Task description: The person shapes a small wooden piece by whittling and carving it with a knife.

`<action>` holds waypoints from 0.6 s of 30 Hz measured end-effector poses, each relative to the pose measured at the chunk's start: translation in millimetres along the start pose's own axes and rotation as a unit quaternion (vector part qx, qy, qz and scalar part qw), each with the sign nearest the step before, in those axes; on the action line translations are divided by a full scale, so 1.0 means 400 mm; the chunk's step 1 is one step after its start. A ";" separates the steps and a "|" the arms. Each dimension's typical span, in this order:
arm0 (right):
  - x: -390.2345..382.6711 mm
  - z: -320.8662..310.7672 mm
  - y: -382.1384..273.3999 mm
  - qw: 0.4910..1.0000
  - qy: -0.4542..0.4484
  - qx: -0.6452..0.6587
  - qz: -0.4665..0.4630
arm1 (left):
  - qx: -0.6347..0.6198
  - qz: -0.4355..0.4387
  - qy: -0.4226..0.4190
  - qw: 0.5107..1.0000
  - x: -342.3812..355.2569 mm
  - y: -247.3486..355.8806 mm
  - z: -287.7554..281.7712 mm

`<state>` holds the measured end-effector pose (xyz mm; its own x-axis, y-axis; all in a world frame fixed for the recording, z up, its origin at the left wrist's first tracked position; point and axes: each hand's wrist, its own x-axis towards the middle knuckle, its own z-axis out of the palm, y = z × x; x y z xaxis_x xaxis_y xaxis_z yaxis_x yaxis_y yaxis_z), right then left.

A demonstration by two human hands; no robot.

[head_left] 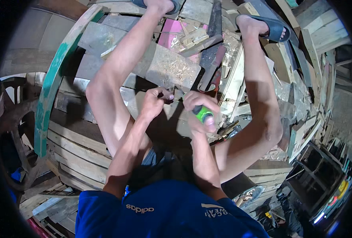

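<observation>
My right hand (201, 107), partly blurred, is wrapped round a bright green and black handle (203, 114); whatever tool it belongs to is hidden or too smeared to name. To its left, my left hand (156, 104) is closed, with thumb and fingertips pinched on something small and dark that I cannot make out. The two hands are close together but apart, over the wooden planks between my bare legs. Just ahead of them lies a flat board (172, 67) strewn with wood shavings.
A long dark tool with a reddish part (213, 75) lies beyond my right hand. Offcuts (194, 37) and a pink sheet (170, 33) are farther off. A green-painted beam (51, 97) curves along the left. A wooden chair (19, 115) stands left; stacked scrap wood (323, 91) lines the right.
</observation>
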<state>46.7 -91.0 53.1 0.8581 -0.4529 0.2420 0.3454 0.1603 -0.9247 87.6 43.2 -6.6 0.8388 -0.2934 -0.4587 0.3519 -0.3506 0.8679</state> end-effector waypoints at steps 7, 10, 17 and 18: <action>0.009 0.004 -0.048 0.989 -0.026 0.117 -0.082 | -0.048 -0.036 -0.008 0.998 0.012 -0.067 -0.017; 0.012 0.014 -0.021 0.997 -0.012 0.060 -0.047 | -0.081 -0.039 -0.012 0.996 -0.002 -0.024 -0.003; 0.021 0.002 -0.093 0.985 -0.064 0.139 -0.084 | -0.078 -0.052 -0.011 0.996 -0.003 -0.015 -0.006; 0.008 0.001 -0.069 0.985 -0.065 0.139 -0.081 | -0.071 -0.031 -0.019 0.997 -0.002 -0.035 -0.006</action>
<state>40.0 -96.7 79.7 0.8185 -0.3788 0.4319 0.5566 0.3367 -0.7595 83.1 50.2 -17.8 0.7983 -0.3094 -0.5167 0.4602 -0.2399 0.8548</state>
